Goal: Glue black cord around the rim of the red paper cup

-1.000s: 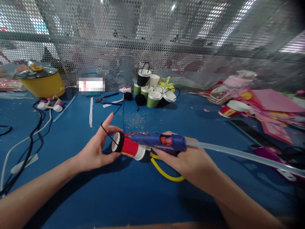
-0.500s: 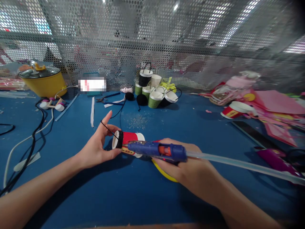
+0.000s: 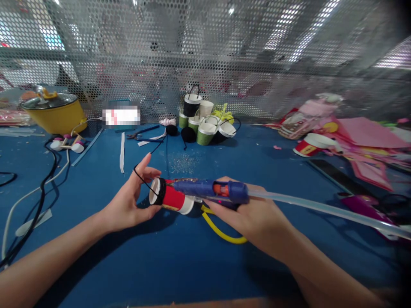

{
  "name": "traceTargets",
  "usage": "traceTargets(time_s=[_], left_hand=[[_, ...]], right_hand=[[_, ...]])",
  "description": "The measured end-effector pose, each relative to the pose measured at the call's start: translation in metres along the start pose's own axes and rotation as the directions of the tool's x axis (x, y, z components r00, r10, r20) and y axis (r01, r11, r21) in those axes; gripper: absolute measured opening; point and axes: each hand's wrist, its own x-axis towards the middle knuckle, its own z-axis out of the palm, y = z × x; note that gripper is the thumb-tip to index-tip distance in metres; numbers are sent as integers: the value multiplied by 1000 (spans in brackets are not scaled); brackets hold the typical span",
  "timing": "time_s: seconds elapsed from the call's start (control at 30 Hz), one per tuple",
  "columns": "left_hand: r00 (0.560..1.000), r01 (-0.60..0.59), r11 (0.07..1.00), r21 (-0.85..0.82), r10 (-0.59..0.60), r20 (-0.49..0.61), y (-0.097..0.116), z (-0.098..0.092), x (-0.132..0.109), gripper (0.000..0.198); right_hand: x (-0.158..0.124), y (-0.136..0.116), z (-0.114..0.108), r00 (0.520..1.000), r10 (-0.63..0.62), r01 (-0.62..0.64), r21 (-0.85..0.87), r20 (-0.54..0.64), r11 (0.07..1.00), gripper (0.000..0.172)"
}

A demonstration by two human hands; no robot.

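My left hand [image 3: 130, 201] grips a small red paper cup [image 3: 171, 199] lying on its side, with a black band round its white rim. A thin black cord [image 3: 141, 179] loops from the rim over my raised forefinger. My right hand [image 3: 253, 216] is wrapped round a blue glue gun [image 3: 210, 188], whose nozzle touches the cup's rim from the right. A long clear glue stick [image 3: 321, 207] juts out of the gun's back to the right. A yellow cable [image 3: 221, 233] curls under my right hand.
Several green, black and white small cups with cord handles [image 3: 205, 119] stand at the back before a perforated metal screen [image 3: 205, 51]. A yellow pot [image 3: 54, 109] and cables [image 3: 41, 188] lie left. Pink paper [image 3: 369, 134] and a red cup [image 3: 310, 145] lie right on the blue table [image 3: 160, 265].
Half a second ago the glue gun sat lower, in front of the cup. It has risen to the top of the cup's rim, and the cup has tilted slightly.
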Motion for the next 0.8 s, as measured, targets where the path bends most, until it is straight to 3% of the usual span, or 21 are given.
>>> traceTargets(time_s=[0.53, 0.8], left_hand=[[1000, 1, 1000, -4, -1, 5, 0, 2, 1, 98], [994, 86, 992, -90, -91, -60, 2, 1, 3, 98]], right_hand=[[7, 3, 4, 980, 159, -174, 123, 123, 977, 15], [27, 19, 0, 927, 319, -369, 321, 198, 872, 25]])
